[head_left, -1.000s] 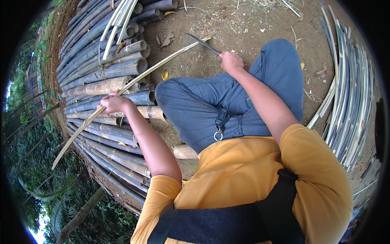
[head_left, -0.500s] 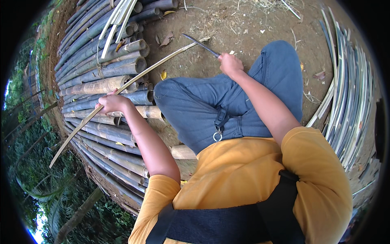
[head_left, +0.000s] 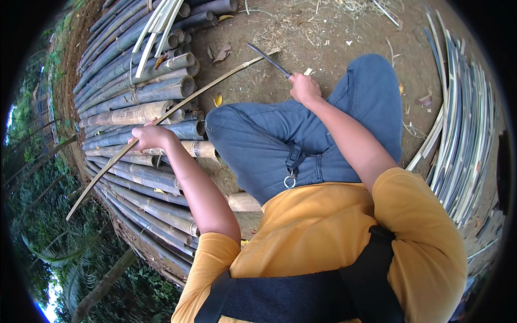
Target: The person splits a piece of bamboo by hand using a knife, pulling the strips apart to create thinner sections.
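My left hand (head_left: pixel 149 137) grips a long thin bamboo strip (head_left: pixel 210 86) that runs from the lower left up to the bare ground ahead. My right hand (head_left: pixel 304 88) is closed on the handle of a dark knife (head_left: pixel 269 60). The blade points up and left and meets the far end of the strip. I sit with my blue-trousered knees (head_left: pixel 301 134) drawn up between both hands.
A stack of thick bamboo poles (head_left: pixel 134 113) lies at my left, with a few pale split strips (head_left: pixel 159 24) on top. A bundle of thin split strips (head_left: pixel 463 134) lies at my right. Brown earth (head_left: pixel 334 27) with dry leaves stretches ahead.
My left hand has slid back along the strip toward me, pulling it left and down. The knife hand has stayed at the strip's far end.
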Tool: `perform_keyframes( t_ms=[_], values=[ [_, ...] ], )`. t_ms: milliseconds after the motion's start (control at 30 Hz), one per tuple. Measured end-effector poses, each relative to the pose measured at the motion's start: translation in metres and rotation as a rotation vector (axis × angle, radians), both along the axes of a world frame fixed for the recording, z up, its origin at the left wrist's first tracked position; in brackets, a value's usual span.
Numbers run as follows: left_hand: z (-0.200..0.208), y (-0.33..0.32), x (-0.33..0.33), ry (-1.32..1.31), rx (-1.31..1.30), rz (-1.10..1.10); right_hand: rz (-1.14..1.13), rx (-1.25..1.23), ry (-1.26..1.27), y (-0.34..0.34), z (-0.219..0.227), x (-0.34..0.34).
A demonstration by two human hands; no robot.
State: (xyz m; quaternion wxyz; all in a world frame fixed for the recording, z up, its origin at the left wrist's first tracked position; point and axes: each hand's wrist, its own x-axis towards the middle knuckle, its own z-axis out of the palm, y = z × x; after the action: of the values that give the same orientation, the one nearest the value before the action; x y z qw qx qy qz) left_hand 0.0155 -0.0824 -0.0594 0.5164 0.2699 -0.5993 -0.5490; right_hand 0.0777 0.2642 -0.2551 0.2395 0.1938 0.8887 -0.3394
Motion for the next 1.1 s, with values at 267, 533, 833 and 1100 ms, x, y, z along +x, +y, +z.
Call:
perform_keyframes(
  t_ms=[267, 533, 833, 1100],
  values=[
    [0.001, 0.002, -0.004, -0.013, -0.035, 0.012, 0.014, 0.076, -0.012, 0.003, -0.011, -0.006],
    [-0.001, -0.001, 0.003, -0.047, 0.003, 0.047, -0.008, 0.048, 0.014, 0.005, -0.015, 0.002],
    [-0.003, -0.004, 0.002, -0.015, -0.007, 0.023, -0.075, 0.04, -0.036, 0.004, -0.006, 0.001],
    [0.002, 0.005, 0.007, 0.002, 0.05, -0.022, -0.05, 0.029, -0.031, 0.002, -0.013, -0.002]
  ],
)
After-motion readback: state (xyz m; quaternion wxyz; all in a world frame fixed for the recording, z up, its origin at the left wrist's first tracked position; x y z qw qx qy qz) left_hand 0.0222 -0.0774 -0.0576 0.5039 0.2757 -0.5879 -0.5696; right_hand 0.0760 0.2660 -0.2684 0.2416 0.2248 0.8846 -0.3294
